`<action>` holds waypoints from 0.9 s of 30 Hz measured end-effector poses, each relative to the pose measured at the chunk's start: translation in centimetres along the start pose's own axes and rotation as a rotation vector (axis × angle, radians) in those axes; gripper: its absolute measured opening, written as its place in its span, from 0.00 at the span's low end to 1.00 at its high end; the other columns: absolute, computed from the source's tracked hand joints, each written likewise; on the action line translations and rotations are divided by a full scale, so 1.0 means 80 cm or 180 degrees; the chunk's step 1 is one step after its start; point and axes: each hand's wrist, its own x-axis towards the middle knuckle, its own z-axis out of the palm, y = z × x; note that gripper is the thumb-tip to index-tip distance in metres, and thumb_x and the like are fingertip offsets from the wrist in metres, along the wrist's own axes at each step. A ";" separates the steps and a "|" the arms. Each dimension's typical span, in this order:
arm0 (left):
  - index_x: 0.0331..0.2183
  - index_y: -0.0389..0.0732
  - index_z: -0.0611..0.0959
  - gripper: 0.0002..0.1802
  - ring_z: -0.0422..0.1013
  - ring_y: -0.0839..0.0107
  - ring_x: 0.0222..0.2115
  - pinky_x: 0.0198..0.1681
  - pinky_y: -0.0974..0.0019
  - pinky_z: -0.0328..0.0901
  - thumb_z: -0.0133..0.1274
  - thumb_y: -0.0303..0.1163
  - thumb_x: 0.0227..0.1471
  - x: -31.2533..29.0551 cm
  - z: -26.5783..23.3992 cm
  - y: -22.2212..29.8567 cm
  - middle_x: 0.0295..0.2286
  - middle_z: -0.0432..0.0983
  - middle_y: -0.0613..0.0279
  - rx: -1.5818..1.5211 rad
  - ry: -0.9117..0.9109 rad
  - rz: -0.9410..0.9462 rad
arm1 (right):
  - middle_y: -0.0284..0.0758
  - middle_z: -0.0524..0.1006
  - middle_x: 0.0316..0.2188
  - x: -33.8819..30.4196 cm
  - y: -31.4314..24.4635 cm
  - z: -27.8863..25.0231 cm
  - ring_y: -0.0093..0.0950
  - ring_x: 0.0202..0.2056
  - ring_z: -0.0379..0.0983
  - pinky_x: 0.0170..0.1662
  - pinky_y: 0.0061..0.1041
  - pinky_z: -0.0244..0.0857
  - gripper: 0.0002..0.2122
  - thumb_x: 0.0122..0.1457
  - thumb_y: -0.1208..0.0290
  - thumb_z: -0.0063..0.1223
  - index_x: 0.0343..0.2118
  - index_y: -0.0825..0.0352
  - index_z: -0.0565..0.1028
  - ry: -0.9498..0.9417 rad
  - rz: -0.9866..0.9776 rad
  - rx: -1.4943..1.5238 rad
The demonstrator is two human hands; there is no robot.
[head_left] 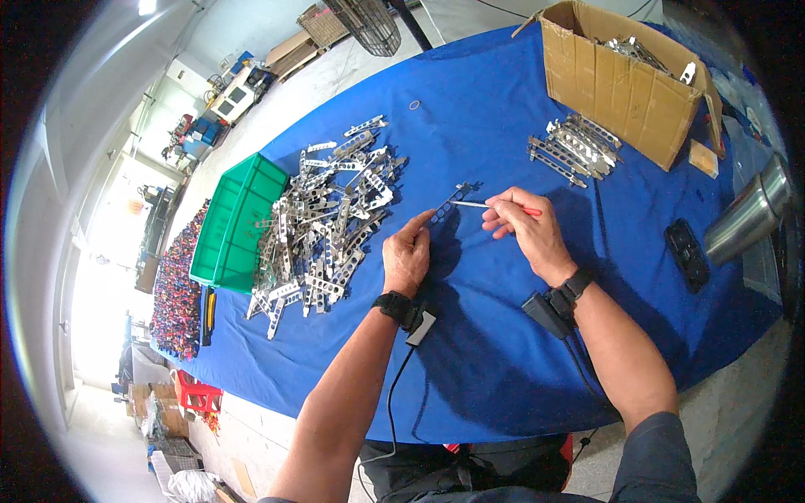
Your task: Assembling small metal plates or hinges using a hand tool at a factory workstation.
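Observation:
At the middle of the blue-covered table, my left hand [406, 261] pinches the near end of a slim metal strip with holes [446, 210]. My right hand [541, 239] grips a thin tool with a red handle and a pale metal shaft [471, 204]. The shaft's tip touches or hovers over the strip near its far end; I cannot tell which. To the left spreads a loose heap of similar perforated metal strips [331, 220]. Farther off on the right, more strips lie side by side in a neat group [577, 149].
A green plastic bin [226, 222] tips toward the heap. At the back right stands an open cardboard box [620, 96] with metal parts inside. A steel tumbler [750, 210] and a black case [687, 256] lie at the right. Cables trail from both wrist straps across the blue cloth [495, 377].

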 end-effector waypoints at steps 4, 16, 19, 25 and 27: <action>0.45 0.46 0.83 0.17 0.63 0.76 0.16 0.22 0.66 0.61 0.48 0.28 0.55 0.000 0.000 -0.003 0.15 0.69 0.58 -0.0010 0.0035 0.0039 | 0.37 0.80 0.28 0.001 0.003 -0.001 0.24 0.30 0.78 0.31 0.21 0.71 0.12 0.64 0.66 0.46 0.35 0.70 0.77 0.0124 -0.0038 -0.0023; 0.45 0.47 0.83 0.17 0.62 0.76 0.15 0.22 0.66 0.60 0.48 0.28 0.55 0.001 0.003 -0.008 0.14 0.67 0.58 -0.0059 0.0115 0.0192 | 0.37 0.80 0.30 0.001 0.003 0.002 0.23 0.31 0.78 0.31 0.21 0.71 0.12 0.64 0.66 0.46 0.35 0.70 0.77 0.0091 -0.0016 -0.0054; 0.46 0.47 0.83 0.17 0.61 0.76 0.15 0.22 0.67 0.59 0.48 0.27 0.55 0.000 0.002 -0.005 0.14 0.67 0.59 -0.0057 0.0021 0.0022 | 0.36 0.80 0.30 0.001 0.003 -0.002 0.23 0.31 0.78 0.31 0.21 0.71 0.12 0.65 0.66 0.46 0.35 0.70 0.77 0.0006 0.0015 -0.0099; 0.46 0.46 0.83 0.17 0.61 0.76 0.15 0.22 0.66 0.60 0.48 0.28 0.55 0.000 0.001 -0.003 0.14 0.67 0.59 -0.0049 0.0020 0.0043 | 0.37 0.80 0.29 0.000 0.001 0.002 0.23 0.31 0.78 0.31 0.21 0.70 0.12 0.64 0.66 0.46 0.35 0.70 0.77 0.0101 0.0024 -0.0030; 0.46 0.46 0.83 0.17 0.62 0.75 0.16 0.22 0.66 0.60 0.48 0.28 0.55 0.000 0.000 -0.003 0.14 0.67 0.58 0.0031 0.0014 0.0039 | 0.37 0.80 0.29 0.000 0.002 0.000 0.23 0.30 0.78 0.31 0.21 0.70 0.12 0.64 0.66 0.46 0.35 0.70 0.77 0.0041 0.0042 -0.0027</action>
